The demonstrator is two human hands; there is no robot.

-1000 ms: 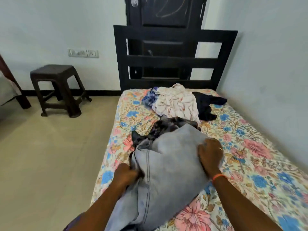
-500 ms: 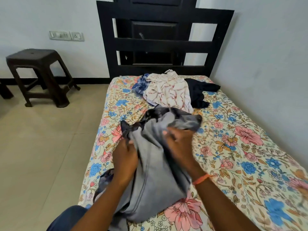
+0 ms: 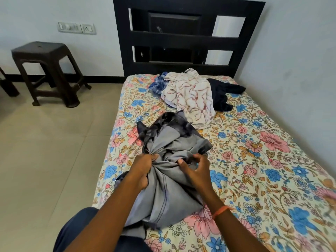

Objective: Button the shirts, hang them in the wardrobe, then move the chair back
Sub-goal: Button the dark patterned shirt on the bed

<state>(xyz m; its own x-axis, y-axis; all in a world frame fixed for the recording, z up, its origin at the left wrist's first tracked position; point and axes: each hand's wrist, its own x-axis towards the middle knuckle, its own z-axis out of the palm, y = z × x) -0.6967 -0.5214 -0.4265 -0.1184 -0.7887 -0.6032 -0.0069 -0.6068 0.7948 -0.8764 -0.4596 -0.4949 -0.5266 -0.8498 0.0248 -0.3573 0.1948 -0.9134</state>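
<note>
Since a moment ago both hands have gathered the grey shirt (image 3: 171, 179) into bunches. My left hand (image 3: 143, 166) clenches a fistful; my right hand (image 3: 197, 170) pinches a fold beside it. It lies on the bed (image 3: 263, 160), long axis running from me toward the headboard (image 3: 183, 39), nearer me than the other shirts (image 3: 190, 95).

— Where does the view look from?

— From the person's head, at the foot end of the bed (image 3: 254, 160), facing forward and down along it toward the headboard (image 3: 181, 39).

— How near is it?

— Close: the forearms run in from the bottom edge, and the hands, left (image 3: 143, 168) and right (image 3: 196, 170), sit low in the middle. The wide lens bends the walls.

— Is there a second view?

— No, only this one. It takes in the floor (image 3: 45, 160) and a stool (image 3: 45, 70) at left.
</note>
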